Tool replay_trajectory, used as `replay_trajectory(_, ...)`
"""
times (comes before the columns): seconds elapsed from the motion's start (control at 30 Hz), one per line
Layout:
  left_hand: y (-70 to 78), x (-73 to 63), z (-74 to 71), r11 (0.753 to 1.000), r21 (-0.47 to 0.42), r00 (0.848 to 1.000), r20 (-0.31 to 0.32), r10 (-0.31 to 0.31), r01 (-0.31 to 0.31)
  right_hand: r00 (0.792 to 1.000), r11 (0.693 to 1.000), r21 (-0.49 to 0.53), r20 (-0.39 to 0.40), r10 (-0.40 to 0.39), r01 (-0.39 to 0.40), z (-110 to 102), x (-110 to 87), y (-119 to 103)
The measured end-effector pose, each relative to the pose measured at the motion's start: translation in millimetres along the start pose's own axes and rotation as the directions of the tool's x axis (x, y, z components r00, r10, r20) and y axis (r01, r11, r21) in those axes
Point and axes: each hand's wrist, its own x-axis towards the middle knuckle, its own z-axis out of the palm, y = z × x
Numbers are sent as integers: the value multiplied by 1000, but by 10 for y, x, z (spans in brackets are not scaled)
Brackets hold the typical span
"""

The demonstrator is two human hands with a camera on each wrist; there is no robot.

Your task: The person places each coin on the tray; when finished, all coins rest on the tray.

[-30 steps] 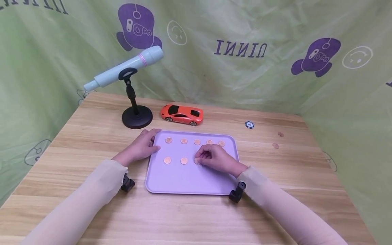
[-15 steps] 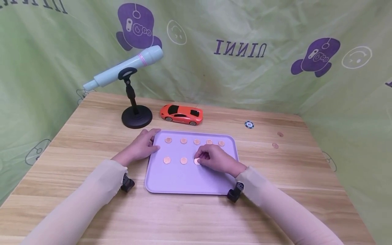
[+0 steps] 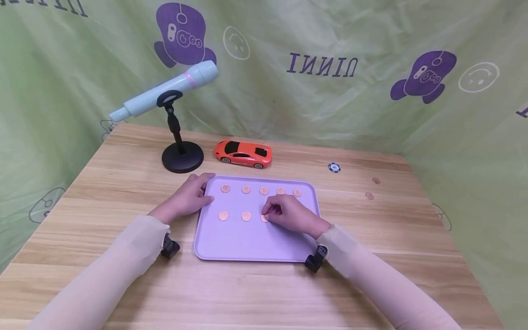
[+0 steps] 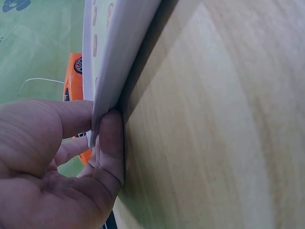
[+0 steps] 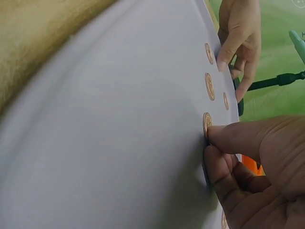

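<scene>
A lilac tray point(image 3: 231, 240) lies on the wooden table, bearing two rows of copper-coloured coins. My left hand point(image 3: 185, 197) grips its left edge; in the left wrist view the thumb is over the tray's rim point(image 4: 128, 52) and the fingers are below and beside it. Over the second row, my right hand point(image 3: 294, 213) pinches a coin point(image 5: 207, 122) between thumb and fingertips, with the coin against the tray's surface. Two other coins point(image 3: 246, 216) are to its left in that row. Behind the hand runs the back row, including a coin point(image 3: 225, 188) near the left corner.
Behind the tray is an orange toy car point(image 3: 243, 154). A light-blue microphone point(image 3: 165, 91) leans in a black stand point(image 3: 182, 156) at back left. On the right are a blue-and-white poker chip point(image 3: 334, 167) and two loose coins point(image 3: 369, 195). A green curtain point(image 3: 255, 110) hangs behind.
Both hands keep their places on the tray and the coin. In the head view the whole scene has shifted very slightly left.
</scene>
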Motion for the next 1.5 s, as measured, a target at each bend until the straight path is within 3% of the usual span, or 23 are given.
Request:
replay_trajectory(0.4, 17, -11, 2, 1000, -5, 1000, -1, 1, -1, 997, 995, 93, -59, 52, -46, -130, -114, 130)
replay_trajectory(0.6, 14, -14, 15, 1000, 0, 1000, -4, -1, 1, 981, 988, 133, -170, 98, -76, -346, -297, 391)
replay_trajectory(0.77, 32, -25, 13, 1000, 1, 1000, -7, -3, 3, 946, 987, 120, -293, 142, -112, -580, -513, 676)
replay_trajectory(0.93, 34, -18, 15, 1000, 4, 1000, -9, 3, -3, 891, 981, 81, -409, 196, -179, -795, -707, 917)
replay_trajectory(1.23, 18, -9, 21, 1000, 4, 1000, -8, -7, 7, 795, 951, 0, -548, 259, -310, -1073, -1018, 1277)
replay_trajectory(1.37, 21, -6, 14, 1000, 5, 1000, -9, -20, 20, 777, 934, -55, -573, 259, -352, -1156, -1124, 1402)
replay_trajectory(1.5, 21, -8, 7, 1000, 12, 1000, -19, 5, -5, 788, 919, -129, -567, 239, -371, -1199, -1186, 1480)
